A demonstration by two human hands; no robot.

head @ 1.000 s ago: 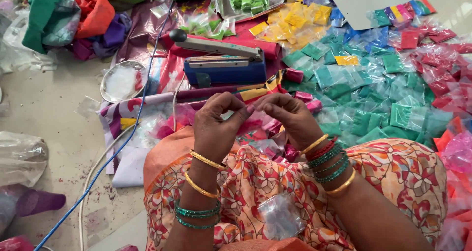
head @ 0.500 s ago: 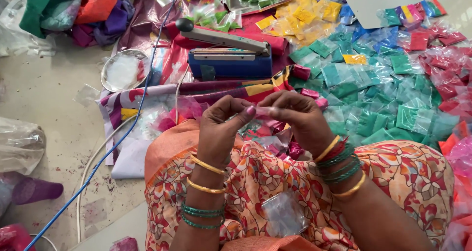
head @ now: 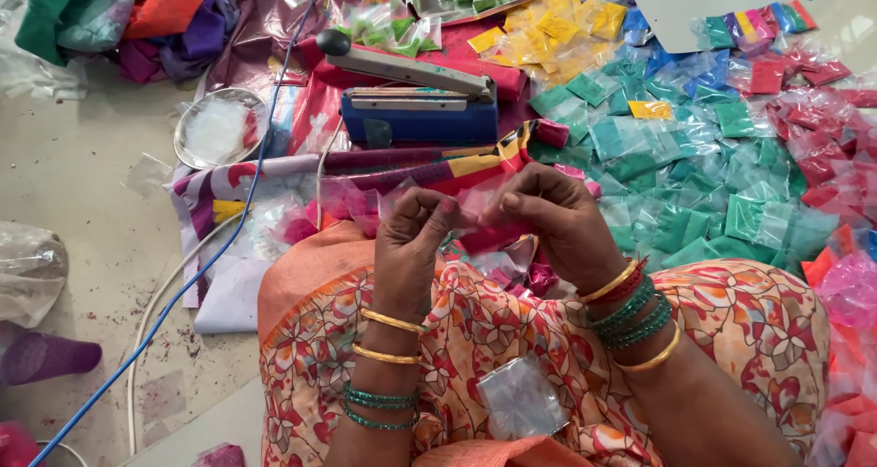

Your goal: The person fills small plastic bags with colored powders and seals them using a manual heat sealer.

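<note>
Centrally, above the lap, the left hand [head: 413, 243] and right hand [head: 557, 220] rise palm-inward, fingertips pinching a small clear packet [head: 475, 206] of pink powder between them. Just beyond them, a blue heat sealer [head: 420, 101] rests on the patterned cloth [head: 274, 175].

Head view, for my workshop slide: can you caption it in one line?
Both hands, left hand and right hand, pinch a small clear packet before a blue heat sealer.

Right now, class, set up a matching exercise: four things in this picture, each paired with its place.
Things:
1. heat sealer
2. round metal dish
3. small clear pouch
4. blue cable

Places:
A. on the floor, left of the lap
B. between both hands
C. beyond the hands, on cloth
D. left of the sealer

Pairs: 1-C, 2-D, 3-B, 4-A
</note>
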